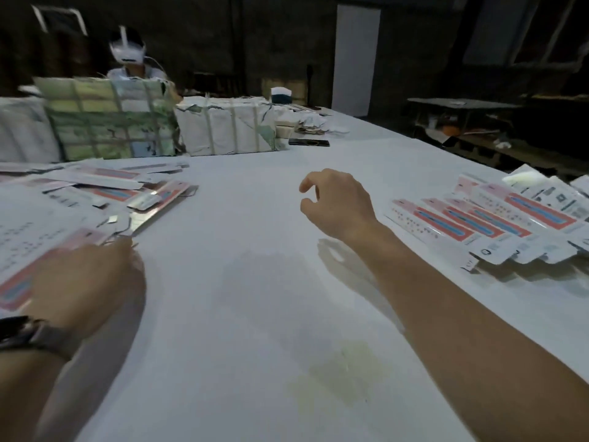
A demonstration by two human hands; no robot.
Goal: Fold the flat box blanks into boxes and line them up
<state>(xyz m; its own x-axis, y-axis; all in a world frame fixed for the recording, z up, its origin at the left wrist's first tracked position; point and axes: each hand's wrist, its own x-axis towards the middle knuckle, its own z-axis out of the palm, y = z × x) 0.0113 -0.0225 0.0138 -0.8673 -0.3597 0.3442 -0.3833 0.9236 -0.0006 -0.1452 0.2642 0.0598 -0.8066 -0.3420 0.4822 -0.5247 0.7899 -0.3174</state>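
I have my left hand down on the near edge of the loose pile of flat blanks at the left of the counter, fingers reaching onto a sheet, though blur keeps me from telling whether they pinch it or just press on it. I judge it sits there to draw the next blank off the pile. My right hand hangs above the bare middle of the counter with nothing in it, fingers loosely curled and thumb apart from them, probably waiting where the folding gets done so it can meet the sheet. To the right lies a row of red-and-blue printed pieces, overlapping one another like shingles near the counter's edge; that looks like the line-up spot, kept well apart from the raw pile so the two don't mix, though I can't tell how fully folded they are. Wrapped bundles stand at the far side, with another person behind them.
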